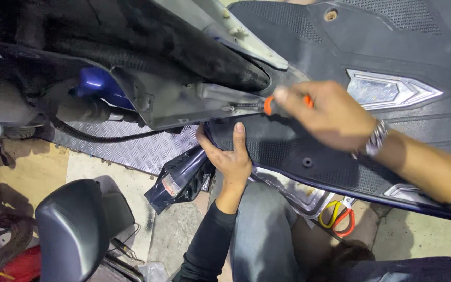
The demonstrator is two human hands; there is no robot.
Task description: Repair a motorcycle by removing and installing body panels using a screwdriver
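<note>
Orange-handled screwdriver gripped in right hand; left hand braces floorboard.

Screwdriver handle mostly hidden inside blurred right hand

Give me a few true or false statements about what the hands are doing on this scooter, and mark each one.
1. The right hand grips an orange-handled screwdriver. True.
2. The left hand holds the scissors. False: it presses on the black floorboard panel; the scissors lie on the floor.
3. The screwdriver tip points to the left, toward a screw in the grey panel. True.
4. The right wrist is bare. False: it wears a metal watch.
</note>
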